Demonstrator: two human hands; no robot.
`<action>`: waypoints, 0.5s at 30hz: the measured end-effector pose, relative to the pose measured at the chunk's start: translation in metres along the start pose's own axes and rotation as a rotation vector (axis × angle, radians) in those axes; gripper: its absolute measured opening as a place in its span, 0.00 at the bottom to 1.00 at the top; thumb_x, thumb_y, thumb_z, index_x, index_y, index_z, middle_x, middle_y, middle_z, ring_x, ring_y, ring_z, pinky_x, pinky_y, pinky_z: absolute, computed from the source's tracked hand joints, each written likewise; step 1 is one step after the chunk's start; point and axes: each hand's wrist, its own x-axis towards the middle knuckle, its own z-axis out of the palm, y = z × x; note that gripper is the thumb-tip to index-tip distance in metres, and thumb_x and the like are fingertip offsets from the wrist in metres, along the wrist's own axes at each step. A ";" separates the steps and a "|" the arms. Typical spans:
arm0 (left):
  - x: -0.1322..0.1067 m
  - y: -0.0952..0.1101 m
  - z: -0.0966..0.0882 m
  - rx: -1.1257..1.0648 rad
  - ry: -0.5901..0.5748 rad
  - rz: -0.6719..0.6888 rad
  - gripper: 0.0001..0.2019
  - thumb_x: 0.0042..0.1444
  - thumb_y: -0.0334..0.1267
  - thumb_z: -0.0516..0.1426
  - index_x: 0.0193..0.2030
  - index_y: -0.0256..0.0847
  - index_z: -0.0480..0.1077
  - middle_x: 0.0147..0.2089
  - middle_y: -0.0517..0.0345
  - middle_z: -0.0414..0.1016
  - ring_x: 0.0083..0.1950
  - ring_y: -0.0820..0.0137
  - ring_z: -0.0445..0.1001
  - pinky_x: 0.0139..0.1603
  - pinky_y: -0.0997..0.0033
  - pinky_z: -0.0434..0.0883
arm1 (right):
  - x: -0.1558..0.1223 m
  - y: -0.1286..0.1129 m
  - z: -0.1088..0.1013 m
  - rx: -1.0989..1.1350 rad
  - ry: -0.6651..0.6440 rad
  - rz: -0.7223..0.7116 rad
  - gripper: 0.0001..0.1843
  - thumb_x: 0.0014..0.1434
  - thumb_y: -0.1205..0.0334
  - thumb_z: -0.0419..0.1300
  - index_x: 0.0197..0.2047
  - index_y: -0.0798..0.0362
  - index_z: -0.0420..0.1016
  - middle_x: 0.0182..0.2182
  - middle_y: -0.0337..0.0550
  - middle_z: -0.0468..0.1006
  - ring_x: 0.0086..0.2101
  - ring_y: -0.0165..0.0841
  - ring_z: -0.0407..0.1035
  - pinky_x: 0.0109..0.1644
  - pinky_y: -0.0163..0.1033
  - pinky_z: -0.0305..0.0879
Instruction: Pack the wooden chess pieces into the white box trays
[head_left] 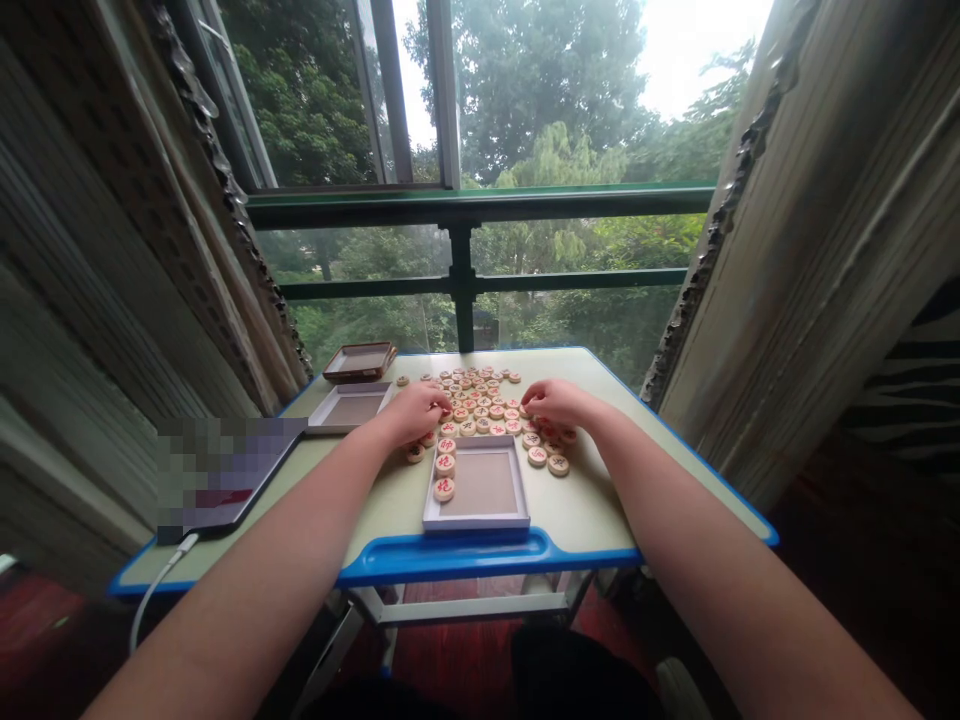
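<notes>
Many round wooden chess discs (480,395) with red characters lie loose on the pale table (600,500). My left hand (415,410) rests over the left side of the pile, fingers curled and pinching at a disc. My right hand (553,401) hovers on the right side, fingertips bent onto the discs. Just in front of both hands sits a shallow white square tray (480,520) with three discs (444,467) lined along its left inner edge.
A second white tray (349,407) and a brown tray (360,361) stand at the back left. A blurred dark tablet (225,480) with a white cable (157,590) lies at the left. A blue lip (450,560) edges the table front; a window railing is behind.
</notes>
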 end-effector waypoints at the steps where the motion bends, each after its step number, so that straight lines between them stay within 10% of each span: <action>1: 0.000 -0.001 0.000 0.002 0.003 0.001 0.16 0.46 0.28 0.48 0.31 0.40 0.76 0.36 0.54 0.75 0.40 0.67 0.71 0.43 0.71 0.68 | 0.000 0.001 0.000 0.010 -0.007 0.011 0.13 0.48 0.65 0.57 0.38 0.53 0.77 0.29 0.42 0.78 0.26 0.28 0.68 0.27 0.30 0.58; 15: -0.001 0.000 0.000 0.004 -0.008 -0.032 0.15 0.46 0.29 0.48 0.30 0.40 0.76 0.35 0.56 0.75 0.37 0.69 0.72 0.40 0.73 0.70 | 0.007 0.009 0.003 -0.035 0.000 0.040 0.16 0.44 0.54 0.62 0.36 0.54 0.76 0.28 0.43 0.77 0.28 0.32 0.69 0.26 0.32 0.57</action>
